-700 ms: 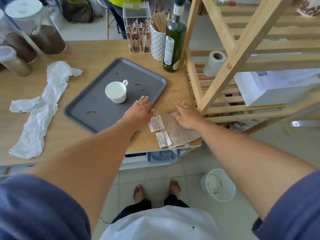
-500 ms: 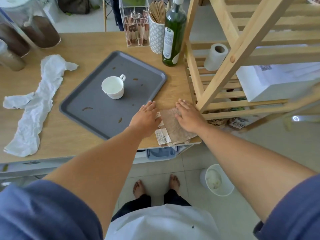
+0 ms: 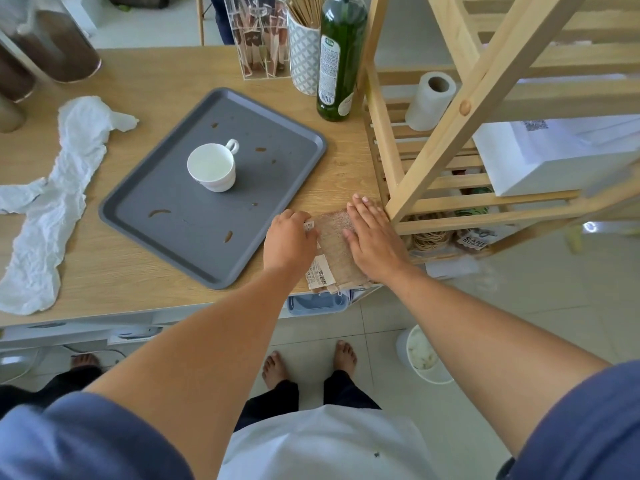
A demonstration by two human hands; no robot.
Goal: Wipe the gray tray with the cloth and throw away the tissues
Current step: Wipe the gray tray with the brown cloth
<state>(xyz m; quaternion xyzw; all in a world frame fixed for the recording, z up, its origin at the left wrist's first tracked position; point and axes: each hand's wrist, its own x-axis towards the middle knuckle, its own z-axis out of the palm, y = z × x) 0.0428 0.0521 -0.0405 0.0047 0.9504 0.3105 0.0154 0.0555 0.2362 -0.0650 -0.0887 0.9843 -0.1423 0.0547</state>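
Observation:
The gray tray [image 3: 166, 216] lies at an angle on the wooden table, with brown stains and a white cup [image 3: 212, 168] on it. A brown cloth [image 3: 334, 244] with paper labels lies at the table's front right corner. My left hand [image 3: 289, 239] curls its fingers over the cloth's left edge by a label. My right hand [image 3: 372, 237] rests flat on the cloth's right part, fingers spread. Crumpled white tissues [image 3: 55, 202] stretch along the table's left side.
A green bottle [image 3: 341, 60], a patterned holder of sticks [image 3: 304, 53] and a clear box of sachets [image 3: 258, 39] stand behind the tray. A wooden shelf rack [image 3: 446, 140] with a paper roll [image 3: 429, 100] borders the right. A white bin [image 3: 424, 355] sits on the floor.
My left hand has closed its fingers onto the cloth's left edge. My right hand has slid further onto the cloth and stays flat. The view has shifted slightly.

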